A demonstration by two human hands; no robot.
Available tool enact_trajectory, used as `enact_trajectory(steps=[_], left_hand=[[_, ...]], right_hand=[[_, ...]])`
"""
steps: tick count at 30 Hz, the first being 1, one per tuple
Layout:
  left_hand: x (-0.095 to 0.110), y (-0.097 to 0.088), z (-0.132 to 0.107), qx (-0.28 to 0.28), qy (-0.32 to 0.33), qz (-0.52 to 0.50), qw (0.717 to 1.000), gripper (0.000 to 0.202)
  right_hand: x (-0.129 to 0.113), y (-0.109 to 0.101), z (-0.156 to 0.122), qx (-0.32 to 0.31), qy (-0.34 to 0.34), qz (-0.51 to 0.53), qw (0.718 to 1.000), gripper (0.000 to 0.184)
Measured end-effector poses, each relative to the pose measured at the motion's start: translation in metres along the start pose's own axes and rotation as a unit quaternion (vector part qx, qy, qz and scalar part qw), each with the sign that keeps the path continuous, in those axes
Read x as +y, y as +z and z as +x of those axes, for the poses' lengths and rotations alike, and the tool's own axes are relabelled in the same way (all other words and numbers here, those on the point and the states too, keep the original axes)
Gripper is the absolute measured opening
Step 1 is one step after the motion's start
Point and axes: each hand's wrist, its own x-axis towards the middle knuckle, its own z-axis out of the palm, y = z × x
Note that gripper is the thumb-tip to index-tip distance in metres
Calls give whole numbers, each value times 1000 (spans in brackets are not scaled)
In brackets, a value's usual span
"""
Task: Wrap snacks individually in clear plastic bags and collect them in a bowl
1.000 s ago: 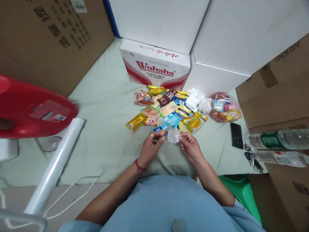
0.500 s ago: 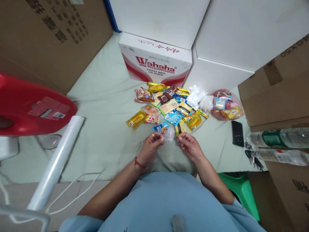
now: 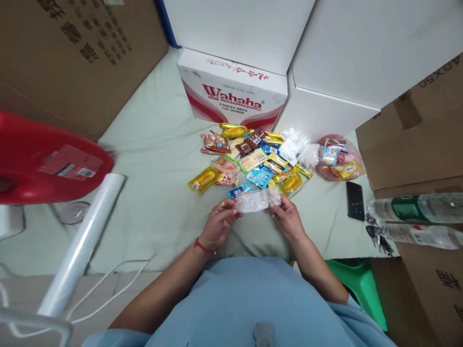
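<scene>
A crinkled clear plastic bag [image 3: 257, 200] is stretched sideways between my two hands, just in front of the snack pile. My left hand [image 3: 220, 222] pinches its left end, and my right hand [image 3: 286, 218] pinches the right end. Beyond it lie wrapped snacks: a brown chocolate-coloured packet [image 3: 252, 141], a pale biscuit packet [image 3: 253, 160], a light blue packet [image 3: 259, 177] and several yellow ones. A blue packet [image 3: 239, 190] sits close to my left fingers, partly covered by the bag. Crumpled clear plastic bags [image 3: 293, 145] rest at the pile's right side.
A filled bag of snacks [image 3: 340, 158], a phone [image 3: 355, 200], keys [image 3: 378, 237] and water bottles [image 3: 415, 208] are on the right. A Wahaha carton [image 3: 235, 96] stands behind. To the left are a red jug [image 3: 54, 159] and a plastic roll [image 3: 81, 246].
The clear plastic bag was bunched near my left fingers; now it is spread wide, with both hands on it. My left hand has shifted slightly left and down.
</scene>
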Motion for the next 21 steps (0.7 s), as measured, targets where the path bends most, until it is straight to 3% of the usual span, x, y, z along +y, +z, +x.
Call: enact_trajectory(steps=[3,5,10,15,17,21], left_hand=[[-1,-5,-1,-30,-16,12,999,20],[-3,-5,0,-44,-45,11,998,24],[-7,5,1,-38,-64,134,988,42],[-10,14,-3,-93,-35,192,976,42],[-13,16,-3,-79,-4,223,972,39],[-18,14,1,14,82,324,942,29]], right_hand=[[-3,-3,-1,9,52,98,994,41],[-4,-4,-3,0,48,107,993,39],[-3,-2,-3,-19,-5,40,999,31],[-1,5,0,-34,-11,-11,999,33],[-1,8,0,-7,-12,-2,1000,38],[1,17,-5,64,-10,5,998,42]])
